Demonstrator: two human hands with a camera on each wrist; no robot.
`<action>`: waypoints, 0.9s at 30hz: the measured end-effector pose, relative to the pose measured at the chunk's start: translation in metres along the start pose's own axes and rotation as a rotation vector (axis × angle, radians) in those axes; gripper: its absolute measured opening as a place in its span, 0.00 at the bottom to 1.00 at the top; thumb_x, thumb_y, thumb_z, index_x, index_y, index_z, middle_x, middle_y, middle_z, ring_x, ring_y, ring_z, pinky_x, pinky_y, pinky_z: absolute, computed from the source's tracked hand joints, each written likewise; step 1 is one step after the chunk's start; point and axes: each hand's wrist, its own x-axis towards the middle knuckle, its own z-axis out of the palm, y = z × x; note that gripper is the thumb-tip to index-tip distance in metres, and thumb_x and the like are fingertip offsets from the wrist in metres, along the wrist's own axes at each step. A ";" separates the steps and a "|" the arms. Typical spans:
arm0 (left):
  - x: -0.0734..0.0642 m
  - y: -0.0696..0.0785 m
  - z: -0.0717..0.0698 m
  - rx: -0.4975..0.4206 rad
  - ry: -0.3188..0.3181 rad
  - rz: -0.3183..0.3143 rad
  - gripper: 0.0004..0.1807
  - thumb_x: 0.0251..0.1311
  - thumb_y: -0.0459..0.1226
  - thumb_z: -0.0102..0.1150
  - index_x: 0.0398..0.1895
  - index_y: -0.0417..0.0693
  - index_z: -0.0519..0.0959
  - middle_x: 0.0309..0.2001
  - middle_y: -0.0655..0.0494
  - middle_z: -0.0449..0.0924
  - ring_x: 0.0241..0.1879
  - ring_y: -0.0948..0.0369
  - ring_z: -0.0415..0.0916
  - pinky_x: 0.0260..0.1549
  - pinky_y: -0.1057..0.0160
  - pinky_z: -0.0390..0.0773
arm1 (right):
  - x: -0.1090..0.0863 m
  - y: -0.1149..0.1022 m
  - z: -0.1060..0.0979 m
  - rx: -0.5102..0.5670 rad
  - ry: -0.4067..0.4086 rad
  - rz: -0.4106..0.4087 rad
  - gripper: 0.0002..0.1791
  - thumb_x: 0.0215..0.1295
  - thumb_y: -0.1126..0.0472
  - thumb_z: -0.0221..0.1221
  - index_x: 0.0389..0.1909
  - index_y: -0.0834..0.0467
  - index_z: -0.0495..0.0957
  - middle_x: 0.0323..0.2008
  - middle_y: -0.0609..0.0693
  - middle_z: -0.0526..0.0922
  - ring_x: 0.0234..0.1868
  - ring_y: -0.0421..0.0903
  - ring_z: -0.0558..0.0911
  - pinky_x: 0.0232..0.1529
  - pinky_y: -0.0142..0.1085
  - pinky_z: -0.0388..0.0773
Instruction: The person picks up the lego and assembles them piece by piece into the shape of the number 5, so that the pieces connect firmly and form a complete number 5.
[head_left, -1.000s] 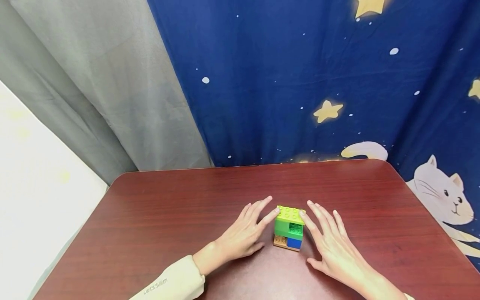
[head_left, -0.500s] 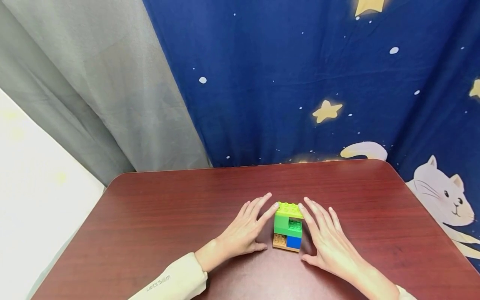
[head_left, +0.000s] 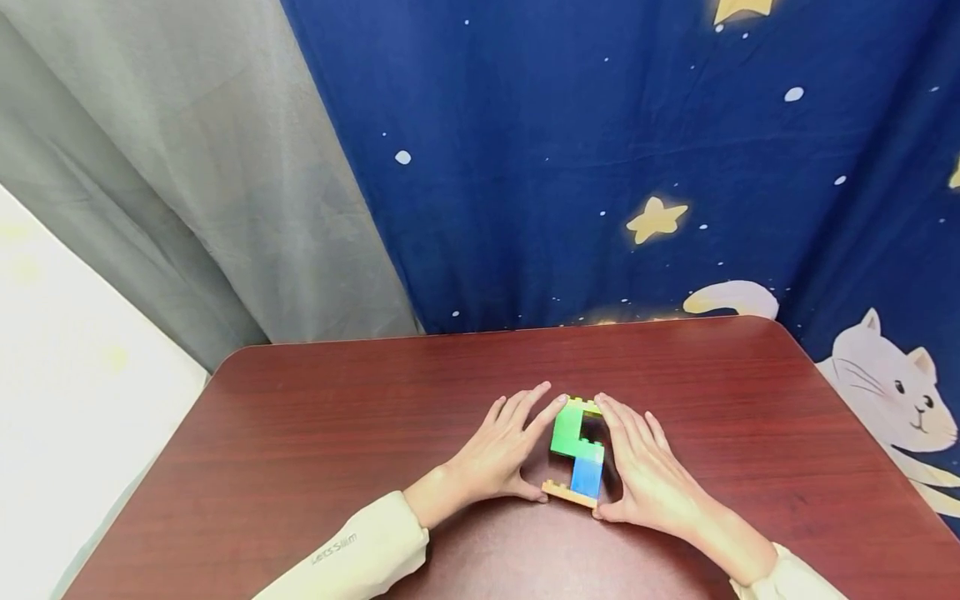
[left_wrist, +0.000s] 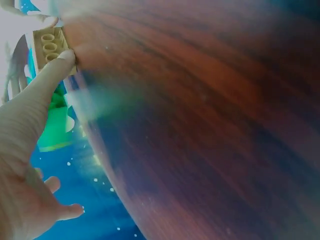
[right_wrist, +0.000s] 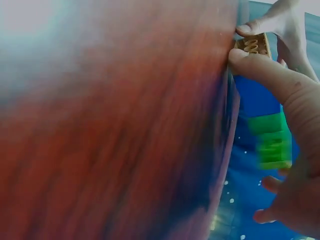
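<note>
A small stack of toy building bricks is between my two hands in the head view: a tan plate [head_left: 572, 495] at the bottom, a blue brick [head_left: 587, 477], green bricks [head_left: 567, 430], and a lime plate [head_left: 583, 407] on top. My left hand [head_left: 495, 454] grips its left side, thumb at the tan plate and index finger at the lime one. On the opposite side, my right hand [head_left: 654, 475] grips it likewise. Both wrist views show the tan plate's hollow underside [left_wrist: 48, 46], so the stack is tipped back. Whether it still touches the table cannot be told.
The reddish-brown wooden table [head_left: 360, 417] stretches around the stack. Behind it hang a grey curtain [head_left: 225, 167] and a blue curtain [head_left: 525, 167] with stars and a white cat. A white surface [head_left: 82, 375] lies at the left.
Both hands have closed in on the stack, and their thumbs have come to the bottom plate. The stack has tipped backward, so its top studs now show edge-on.
</note>
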 end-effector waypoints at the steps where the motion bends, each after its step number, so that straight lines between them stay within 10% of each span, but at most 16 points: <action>1: 0.001 0.000 0.001 -0.010 -0.008 0.000 0.74 0.27 0.66 0.70 0.73 0.51 0.35 0.71 0.48 0.42 0.64 0.51 0.52 0.56 0.45 0.60 | 0.001 0.000 0.001 0.021 -0.012 0.016 0.75 0.23 0.43 0.77 0.71 0.62 0.42 0.66 0.60 0.57 0.64 0.55 0.59 0.57 0.62 0.52; 27: 0.014 -0.022 0.005 -0.380 -0.214 -0.065 0.75 0.28 0.66 0.69 0.72 0.58 0.28 0.71 0.54 0.41 0.69 0.60 0.42 0.58 0.42 0.56 | 0.011 0.016 0.000 0.139 -0.152 0.207 0.77 0.29 0.28 0.68 0.71 0.62 0.33 0.65 0.63 0.59 0.60 0.62 0.65 0.55 0.62 0.56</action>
